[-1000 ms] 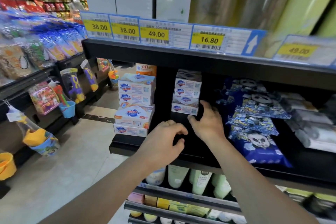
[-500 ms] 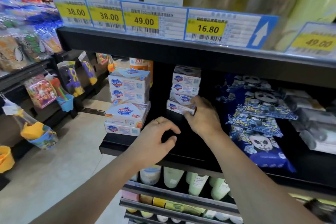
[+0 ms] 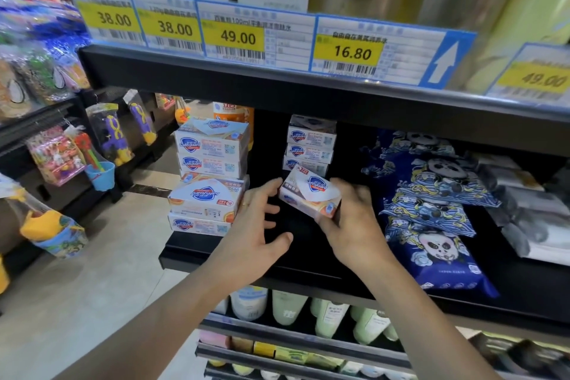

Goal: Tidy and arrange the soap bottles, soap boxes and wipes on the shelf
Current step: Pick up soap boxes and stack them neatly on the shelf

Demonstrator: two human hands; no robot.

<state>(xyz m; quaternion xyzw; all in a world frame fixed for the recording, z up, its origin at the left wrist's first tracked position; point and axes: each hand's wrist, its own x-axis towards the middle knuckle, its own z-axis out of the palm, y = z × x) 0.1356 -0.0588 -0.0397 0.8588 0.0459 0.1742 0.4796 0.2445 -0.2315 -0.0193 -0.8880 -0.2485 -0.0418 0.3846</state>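
Note:
My right hand [image 3: 350, 222] grips a white Safeguard soap box [image 3: 310, 194], tilted, just above the black shelf [image 3: 222, 253]. My left hand [image 3: 257, 225] hovers beside the box with fingers spread, its fingertips near the box's left end. Behind the held box stands a short stack of soap boxes [image 3: 310, 145]. A taller stack of larger soap boxes [image 3: 209, 176] stands at the shelf's left end. Blue panda-print wipes packs [image 3: 431, 207] lie stacked to the right.
Grey-white wipes packs [image 3: 524, 210] lie at the far right. Pale green and white soap bottles [image 3: 327, 315] stand on the shelf below. Yellow price tags [image 3: 234, 37] line the upper shelf edge. Hanging toys [image 3: 111, 133] fill the aisle rack to the left.
My right hand has lifted one soap box off the small stack and drawn it forward. My left hand has risen and opened toward the box.

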